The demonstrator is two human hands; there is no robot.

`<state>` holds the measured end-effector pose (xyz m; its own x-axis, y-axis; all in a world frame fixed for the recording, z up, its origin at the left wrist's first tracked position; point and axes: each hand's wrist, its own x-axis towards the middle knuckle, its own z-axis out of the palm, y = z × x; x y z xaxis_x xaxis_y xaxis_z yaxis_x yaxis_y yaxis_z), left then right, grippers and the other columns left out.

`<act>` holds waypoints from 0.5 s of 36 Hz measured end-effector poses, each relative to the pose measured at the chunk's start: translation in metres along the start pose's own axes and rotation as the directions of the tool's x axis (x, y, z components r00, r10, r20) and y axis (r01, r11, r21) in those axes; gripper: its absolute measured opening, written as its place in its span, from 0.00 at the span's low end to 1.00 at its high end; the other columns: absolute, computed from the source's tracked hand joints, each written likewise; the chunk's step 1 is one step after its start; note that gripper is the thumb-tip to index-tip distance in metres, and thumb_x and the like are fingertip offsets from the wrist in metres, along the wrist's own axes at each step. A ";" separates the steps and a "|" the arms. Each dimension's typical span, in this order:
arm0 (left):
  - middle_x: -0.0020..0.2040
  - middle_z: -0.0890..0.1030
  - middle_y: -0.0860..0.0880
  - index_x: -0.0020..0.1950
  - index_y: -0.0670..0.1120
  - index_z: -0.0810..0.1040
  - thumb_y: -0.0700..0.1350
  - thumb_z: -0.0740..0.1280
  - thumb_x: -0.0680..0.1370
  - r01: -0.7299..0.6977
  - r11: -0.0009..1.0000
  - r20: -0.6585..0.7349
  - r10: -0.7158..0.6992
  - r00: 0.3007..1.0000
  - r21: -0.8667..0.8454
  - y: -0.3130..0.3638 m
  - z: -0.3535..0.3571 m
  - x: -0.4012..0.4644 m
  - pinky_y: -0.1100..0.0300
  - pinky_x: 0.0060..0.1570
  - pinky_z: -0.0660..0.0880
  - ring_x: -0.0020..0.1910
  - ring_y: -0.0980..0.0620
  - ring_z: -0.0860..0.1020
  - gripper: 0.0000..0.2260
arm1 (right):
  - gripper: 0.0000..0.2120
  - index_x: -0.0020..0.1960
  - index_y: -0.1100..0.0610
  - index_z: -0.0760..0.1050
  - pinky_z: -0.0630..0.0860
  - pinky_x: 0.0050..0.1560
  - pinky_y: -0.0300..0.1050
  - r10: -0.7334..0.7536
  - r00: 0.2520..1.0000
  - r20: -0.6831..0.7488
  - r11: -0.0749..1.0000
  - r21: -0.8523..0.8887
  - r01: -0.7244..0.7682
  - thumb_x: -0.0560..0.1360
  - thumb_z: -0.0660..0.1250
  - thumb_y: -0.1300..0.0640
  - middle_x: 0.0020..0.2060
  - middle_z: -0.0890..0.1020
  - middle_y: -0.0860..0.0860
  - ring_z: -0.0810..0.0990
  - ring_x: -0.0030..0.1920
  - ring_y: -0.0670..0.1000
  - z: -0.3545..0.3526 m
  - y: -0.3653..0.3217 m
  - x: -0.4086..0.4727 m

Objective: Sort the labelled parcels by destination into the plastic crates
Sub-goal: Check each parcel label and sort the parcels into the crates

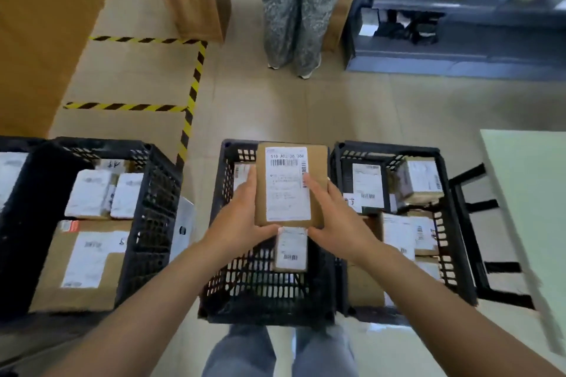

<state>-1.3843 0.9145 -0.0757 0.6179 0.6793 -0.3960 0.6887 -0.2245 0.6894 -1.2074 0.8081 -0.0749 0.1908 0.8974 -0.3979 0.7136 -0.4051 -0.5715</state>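
Observation:
A flat brown parcel [291, 184] with a white barcode label faces up over the middle black crate [223, 285]. My left hand [242, 217] holds its left edge, thumb at the near corner. My right hand [330, 217] holds its right edge the same way. Inside the middle crate lies a small labelled parcel [291, 249], and another label [242, 176] shows at the far left. The left crate [147, 223] holds white bags and a big brown box [82, 266]. The right crate [453, 242] holds several labelled boxes.
A person in patterned trousers [294, 9] stands on the floor beyond the crates. Yellow-black tape [190, 107] marks the floor at left. A blue shelf [459, 9] with parcels stands at the back right. A pale tabletop [533, 187] lies at right, wooden furniture [36, 24] at left.

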 end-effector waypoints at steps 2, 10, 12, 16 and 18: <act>0.72 0.64 0.52 0.76 0.60 0.35 0.52 0.77 0.68 0.011 1.000 0.057 -0.011 0.998 0.010 -0.014 0.008 0.015 0.53 0.62 0.73 0.65 0.54 0.70 0.55 | 0.47 0.77 0.39 0.37 0.71 0.65 0.47 0.063 0.998 -0.005 0.997 0.040 -0.063 0.75 0.69 0.55 0.78 0.46 0.47 0.59 0.75 0.51 0.018 0.008 0.010; 0.75 0.63 0.55 0.76 0.63 0.36 0.51 0.76 0.69 0.068 0.997 0.232 -0.059 0.971 -0.031 -0.061 0.052 0.073 0.51 0.62 0.75 0.66 0.55 0.71 0.53 | 0.47 0.77 0.41 0.37 0.74 0.62 0.47 0.213 0.977 0.025 0.971 0.102 -0.215 0.75 0.69 0.58 0.77 0.48 0.47 0.67 0.69 0.52 0.060 0.049 0.049; 0.75 0.64 0.57 0.75 0.62 0.32 0.50 0.74 0.72 0.100 0.994 0.287 -0.084 0.954 -0.043 -0.071 0.062 0.088 0.56 0.61 0.74 0.65 0.57 0.72 0.53 | 0.47 0.78 0.41 0.39 0.74 0.61 0.45 0.236 0.972 0.005 0.964 0.128 -0.234 0.74 0.69 0.57 0.76 0.50 0.45 0.69 0.68 0.52 0.069 0.062 0.061; 0.73 0.67 0.56 0.75 0.58 0.28 0.48 0.70 0.77 0.127 0.991 0.315 -0.109 0.943 -0.036 -0.098 0.089 0.116 0.64 0.53 0.68 0.62 0.58 0.72 0.50 | 0.46 0.77 0.41 0.38 0.74 0.61 0.50 0.267 0.964 0.015 0.959 0.090 -0.268 0.75 0.67 0.57 0.76 0.49 0.50 0.70 0.66 0.55 0.096 0.090 0.089; 0.74 0.67 0.54 0.74 0.57 0.27 0.49 0.68 0.78 0.144 0.990 0.296 -0.135 0.946 -0.008 -0.115 0.107 0.132 0.64 0.51 0.69 0.62 0.55 0.74 0.48 | 0.46 0.76 0.40 0.36 0.76 0.58 0.53 0.277 0.960 0.037 0.960 0.029 -0.278 0.75 0.66 0.60 0.77 0.46 0.55 0.71 0.64 0.59 0.113 0.102 0.106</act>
<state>-1.3412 0.9555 -0.2722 0.6035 0.4661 -0.6469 0.7674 -0.1193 0.6300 -1.1907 0.8419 -0.2569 0.3562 0.7431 -0.5665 0.6128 -0.6435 -0.4587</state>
